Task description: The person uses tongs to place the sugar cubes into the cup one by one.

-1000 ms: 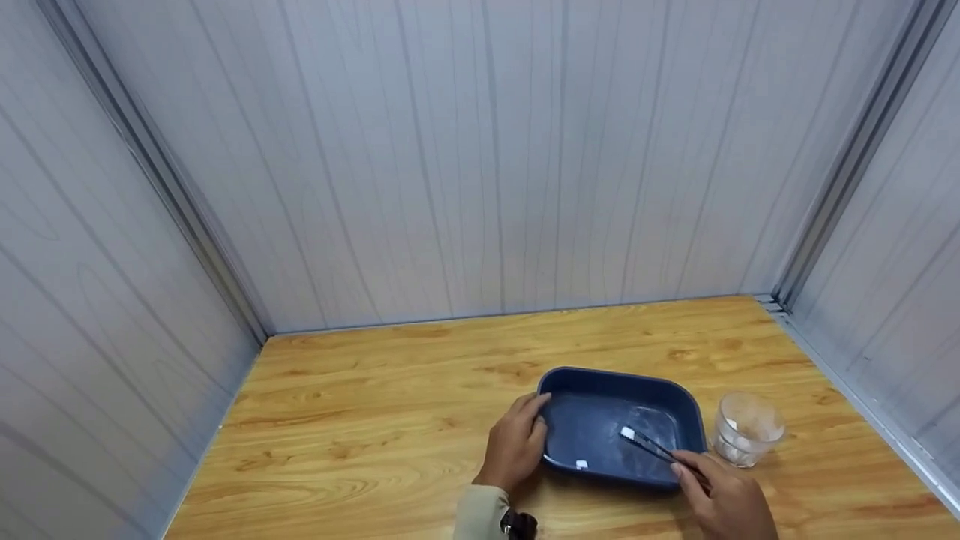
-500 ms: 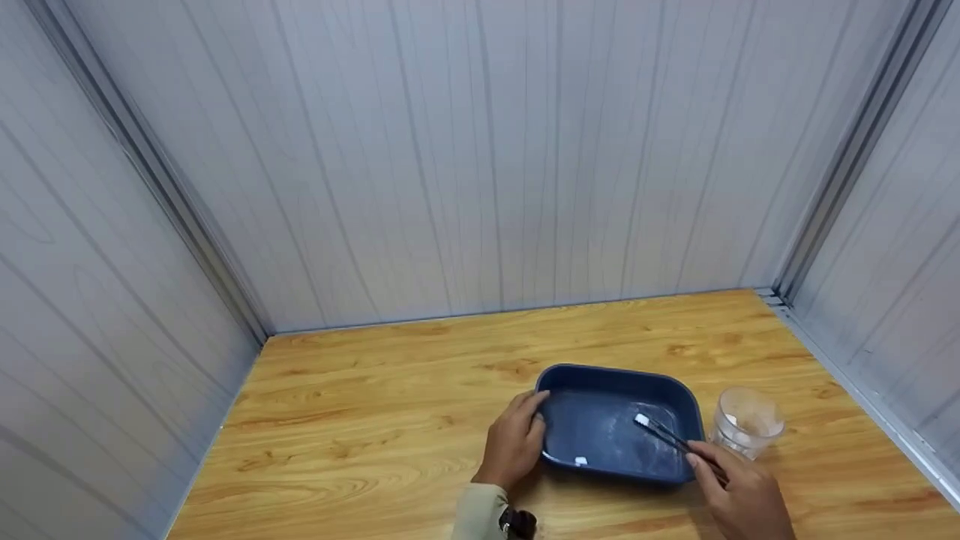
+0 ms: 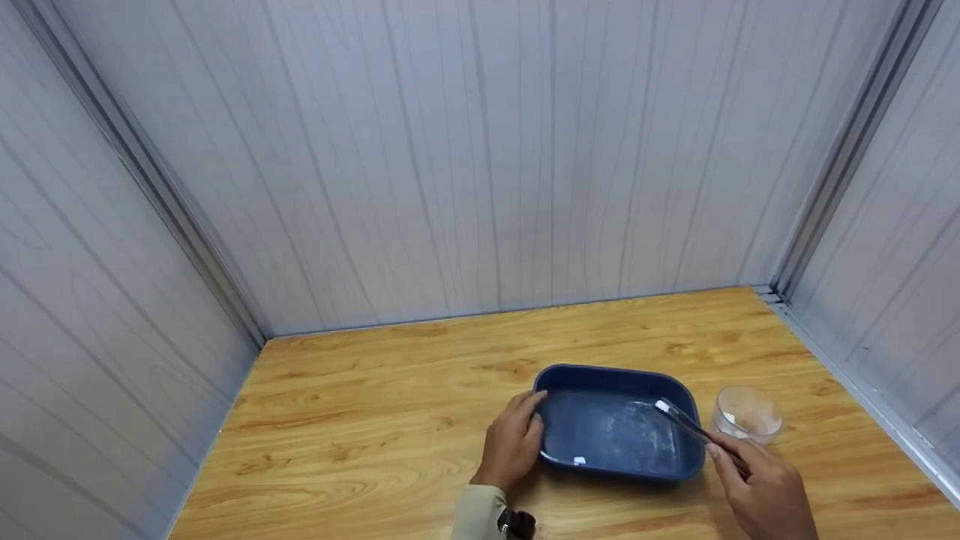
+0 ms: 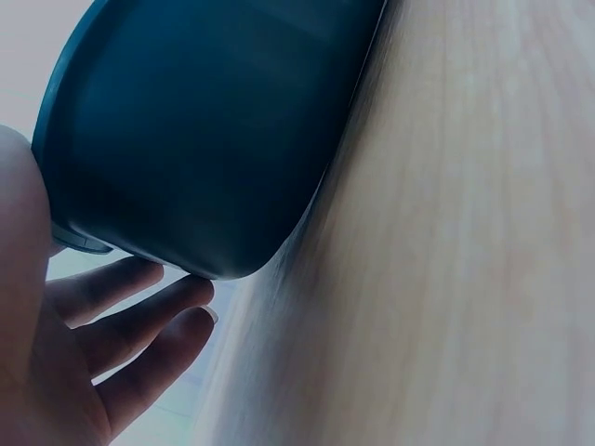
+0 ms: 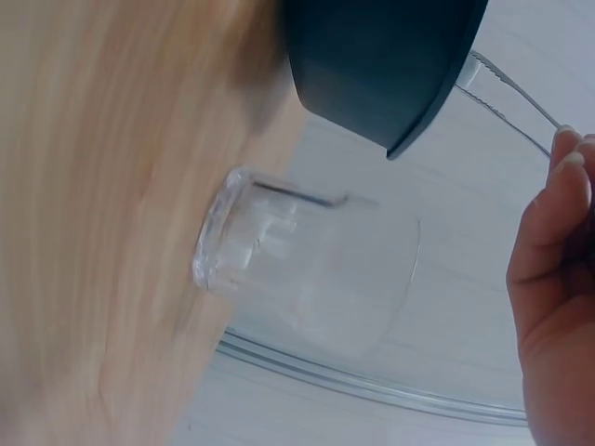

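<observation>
My left hand (image 3: 508,446) holds the left rim of a dark blue rectangular tray (image 3: 585,424); in the left wrist view several fingertips lie against its outer wall (image 4: 204,158). Between thumb and fingers my right hand (image 3: 766,489) pinches metal tweezers (image 3: 686,423). Their tips hold a small white piece (image 3: 662,406) above the tray's right side. A second white piece (image 3: 579,460) lies inside the tray near its front edge. Right of the tray stands a clear glass (image 3: 763,421), upright, with white bits at its bottom, partly behind my right hand.
The wood-patterned table (image 3: 360,420) carries the tray and glass. A pale panel wall (image 3: 450,187) closes the back, with side walls left and right. Whitish smears mark the tray's floor toward the right.
My right hand has moved right and a little upward, taking the tweezers and white piece from mid-tray toward the tray's right side, near the glass. The left hand stays on the rim.
</observation>
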Demonstrator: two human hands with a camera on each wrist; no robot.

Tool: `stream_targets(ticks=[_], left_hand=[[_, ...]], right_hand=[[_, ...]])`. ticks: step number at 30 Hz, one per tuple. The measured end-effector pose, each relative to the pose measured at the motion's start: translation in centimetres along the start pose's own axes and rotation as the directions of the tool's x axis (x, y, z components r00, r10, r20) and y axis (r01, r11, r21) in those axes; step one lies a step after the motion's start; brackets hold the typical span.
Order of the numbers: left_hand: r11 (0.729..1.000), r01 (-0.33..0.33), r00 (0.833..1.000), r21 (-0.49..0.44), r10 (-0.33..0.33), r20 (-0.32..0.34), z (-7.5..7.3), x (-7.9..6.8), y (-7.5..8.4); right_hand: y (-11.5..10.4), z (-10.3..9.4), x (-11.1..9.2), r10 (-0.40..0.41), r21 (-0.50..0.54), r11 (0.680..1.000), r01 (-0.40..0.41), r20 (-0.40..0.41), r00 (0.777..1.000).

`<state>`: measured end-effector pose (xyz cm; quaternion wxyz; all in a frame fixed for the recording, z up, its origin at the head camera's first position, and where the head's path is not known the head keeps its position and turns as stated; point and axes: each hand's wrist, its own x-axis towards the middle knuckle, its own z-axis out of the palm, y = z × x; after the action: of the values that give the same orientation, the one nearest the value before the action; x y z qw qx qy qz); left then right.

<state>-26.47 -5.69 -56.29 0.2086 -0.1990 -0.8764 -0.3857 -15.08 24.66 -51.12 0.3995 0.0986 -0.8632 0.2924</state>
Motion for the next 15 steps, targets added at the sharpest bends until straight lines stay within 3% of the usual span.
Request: stream_targets(ticks=[8,15], left_hand=[[1.0,-0.001,1.0,0.005,0.001,-0.002,0.0,0.0,-0.1],[1.0,-0.009,1.0,0.005,0.009,0.012,0.1,0.1,-0.1]], right_hand=[[0.2,-0.6,0.3,0.117,-0.025,0.993,-0.117,-0.005,0.993],[1.0,-1.2,0.4,0.082,-0.036,0.996,-0.085,-0.073,0.994]])
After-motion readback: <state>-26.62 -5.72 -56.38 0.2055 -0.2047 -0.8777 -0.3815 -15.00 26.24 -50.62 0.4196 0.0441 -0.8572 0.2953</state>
